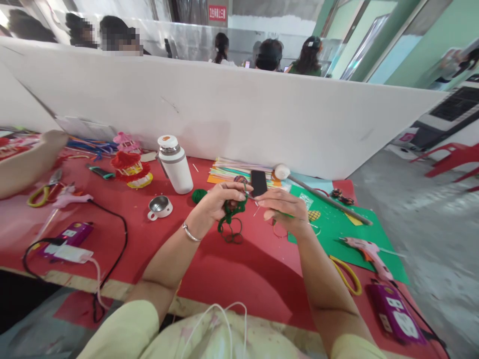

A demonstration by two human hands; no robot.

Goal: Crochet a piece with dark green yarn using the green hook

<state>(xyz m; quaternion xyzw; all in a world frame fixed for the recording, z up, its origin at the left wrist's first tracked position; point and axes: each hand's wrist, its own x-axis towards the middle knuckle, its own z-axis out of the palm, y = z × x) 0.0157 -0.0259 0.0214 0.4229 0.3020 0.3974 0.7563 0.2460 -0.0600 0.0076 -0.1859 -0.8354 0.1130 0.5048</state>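
My left hand (219, 202) and right hand (282, 209) both pinch green yarn (232, 217), held just above the red tabletop (232, 274); loops dangle down. White bottle (174, 164) stands near, to the left.

shared craft workshop: glue gun (368, 252), partition (224, 114).

A white partition (239, 109) backs the red table (224, 274); grey floor (430, 224), red chairs (452, 157), green walls (441, 35) lie rightward.
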